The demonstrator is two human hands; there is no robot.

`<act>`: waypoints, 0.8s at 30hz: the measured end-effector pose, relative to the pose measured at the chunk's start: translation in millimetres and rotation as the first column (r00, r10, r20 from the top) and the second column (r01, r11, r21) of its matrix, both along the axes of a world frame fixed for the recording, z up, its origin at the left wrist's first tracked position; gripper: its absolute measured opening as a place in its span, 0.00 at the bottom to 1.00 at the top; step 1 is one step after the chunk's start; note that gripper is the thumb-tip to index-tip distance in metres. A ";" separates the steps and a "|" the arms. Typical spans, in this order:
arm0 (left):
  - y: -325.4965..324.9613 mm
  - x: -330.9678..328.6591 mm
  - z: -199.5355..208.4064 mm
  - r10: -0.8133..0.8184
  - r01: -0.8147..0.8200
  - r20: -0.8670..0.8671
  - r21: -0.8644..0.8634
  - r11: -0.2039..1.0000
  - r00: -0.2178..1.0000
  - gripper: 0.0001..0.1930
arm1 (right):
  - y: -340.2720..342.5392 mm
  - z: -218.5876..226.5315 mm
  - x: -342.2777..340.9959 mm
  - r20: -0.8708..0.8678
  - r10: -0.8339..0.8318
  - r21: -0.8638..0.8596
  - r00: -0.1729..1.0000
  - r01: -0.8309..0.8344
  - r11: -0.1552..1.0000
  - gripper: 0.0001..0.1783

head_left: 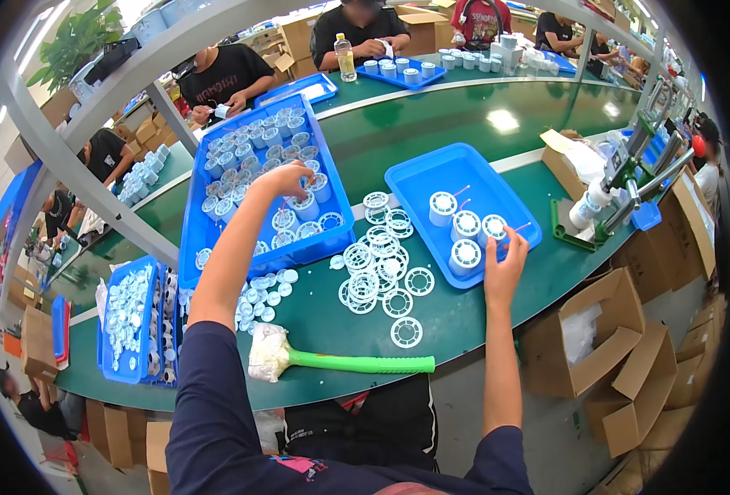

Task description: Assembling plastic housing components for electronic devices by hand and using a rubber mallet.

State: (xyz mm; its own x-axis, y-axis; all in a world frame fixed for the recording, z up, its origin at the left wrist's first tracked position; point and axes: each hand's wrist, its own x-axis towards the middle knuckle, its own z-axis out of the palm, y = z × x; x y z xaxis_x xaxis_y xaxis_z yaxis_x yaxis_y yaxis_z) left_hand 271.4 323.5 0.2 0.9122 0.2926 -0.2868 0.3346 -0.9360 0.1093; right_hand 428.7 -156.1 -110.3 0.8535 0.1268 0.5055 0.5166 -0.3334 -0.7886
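My left hand [287, 179] reaches into a large blue tray [338, 228] packed with white cylindrical housings. Its fingers curl down onto the rim of one white housing [304, 206]. In a smaller blue tray [503, 198] to the right stand several white housings with ringed tops, some trailing thin red wires. My right hand [507, 257] has its thumb and fingers around the side of the rightmost housing [493, 226]. Between the trays, on the green table, lies a loose heap of white slotted rings [365, 285]. Nearer me is a mallet [357, 363] with a green handle and a wrapped head.
Small white caps [258, 299] lie beside the large tray, and a blue tray of small white parts [126, 326] sits at left. A green lever press [608, 198] stands at right. Open cardboard boxes [584, 338] are on the floor. Co-workers sit across the green conveyor [464, 111].
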 end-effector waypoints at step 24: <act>-31.5 -7.9 -4.0 0.102 -0.100 -0.052 0.047 0.994 0.993 0.28 | -12.0 29.0 -30.8 0.308 -0.281 0.111 0.909 0.260 0.959 0.17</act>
State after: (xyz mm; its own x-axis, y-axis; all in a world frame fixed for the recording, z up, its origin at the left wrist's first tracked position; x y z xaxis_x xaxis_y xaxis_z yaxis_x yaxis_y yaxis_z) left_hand 263.4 292.0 -3.8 0.8609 0.3958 -0.3198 0.4318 -0.9007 0.0476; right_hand 397.9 -168.1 -81.4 0.6435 -0.1289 0.7545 0.6405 -0.4491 -0.6230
